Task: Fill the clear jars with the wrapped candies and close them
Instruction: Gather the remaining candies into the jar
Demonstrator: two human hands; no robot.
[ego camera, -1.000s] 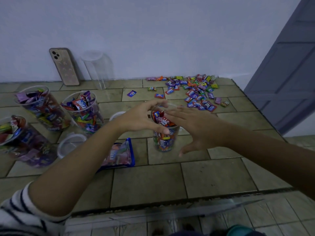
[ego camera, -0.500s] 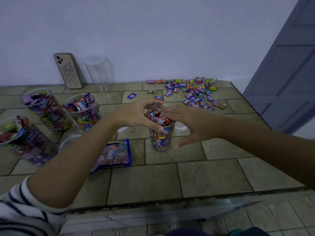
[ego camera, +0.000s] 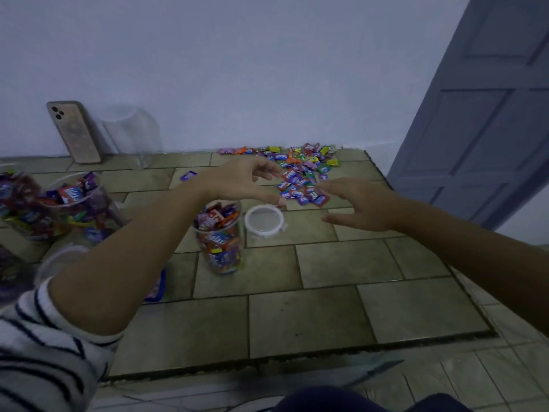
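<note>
Head view, the only one:

- Both hands empty. left hand (ego camera: 246, 179) has its fingers loosely spread and hovers past the middle jar (ego camera: 221, 237), thumb tip near the far rim of the white lid (ego camera: 263, 220). right hand (ego camera: 361, 203) is flat, fingers straight, at the near edge of the loose candy pile (ego camera: 300, 173).
- The middle jar stands upright and uncapped on the tiled counter (ego camera: 341, 263), with the lid lying flat just beside it on its right. Candies are heaped to the rim or a bit above.
- Two more filled jars (ego camera: 80, 203) stand open at left. An empty jar (ego camera: 130, 135) is by the wall next to a phone (ego camera: 74, 132).

Risks, as I read it:
- The left forearm crosses right at the middle jar's mouth. Pulling the arm back low could clip the rim and tip it.
- With the heap at rim level, wrappers may catch under the lid, so it won't seat or it pops candies out.
- The pile sits near the counter's right edge, so a fast scoop could flick pieces off.
- Adding more candies makes closing harder; cap it first.
</note>
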